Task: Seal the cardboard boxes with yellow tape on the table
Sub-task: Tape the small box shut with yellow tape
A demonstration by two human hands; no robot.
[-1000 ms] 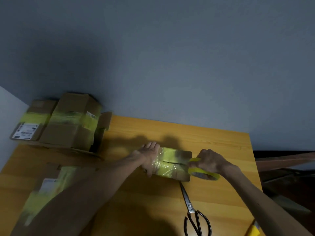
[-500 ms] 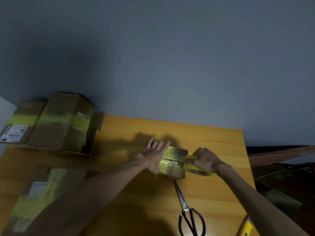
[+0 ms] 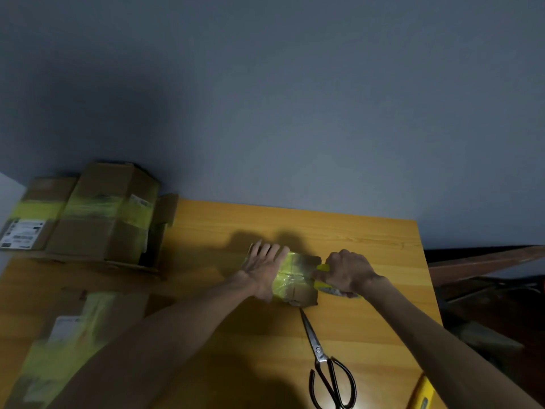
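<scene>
The left hand (image 3: 264,271) lies flat on the left part of the small cardboard box (image 3: 302,295), its grip released: fingers straight and slightly spread, pointing away from the person, palm pressing down on the strip of yellow tape (image 3: 287,278) that runs across the box top. The right hand (image 3: 345,271) is at the box's right edge, its grip curled round the tape roll (image 3: 337,291), grasping it. The roll touches the box's right side, and only bits of its yellow rim show above and below the fingers. The box sits near the middle of the bench (image 3: 354,228), flaps down, so what it holds cannot be seen.

Scissors (image 3: 323,357) lie on the bench just in front of the box, blades closed, tips at its near edge, black handles toward the person. At the far left stands a taller taped box (image 3: 106,214) with a flatter box (image 3: 35,214) bearing a white label beside it, both banded in yellow tape and closed. A further taped box (image 3: 76,329) lies blurred at the near left, partly behind the left forearm
</scene>
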